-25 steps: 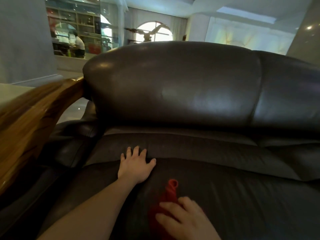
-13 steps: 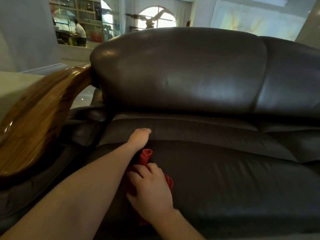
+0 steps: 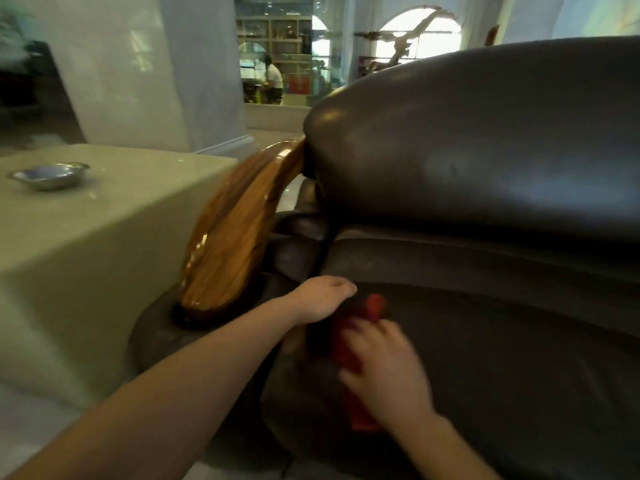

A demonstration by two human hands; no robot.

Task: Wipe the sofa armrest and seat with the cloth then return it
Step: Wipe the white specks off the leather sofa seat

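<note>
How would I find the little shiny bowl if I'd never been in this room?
Start at the big dark leather sofa and go to its curved wooden armrest. Just past the armrest stands a pale beige block table, and the small metal dish sits alone on its top, near the far left corner. It is the only shiny silver thing there, shallow with little ear-like handles.

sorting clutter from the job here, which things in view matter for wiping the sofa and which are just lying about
Part of the job:
red cloth under the right hand
left hand on the seat
wooden armrest

Just lying about:
metal dish
side table it sits on
</note>
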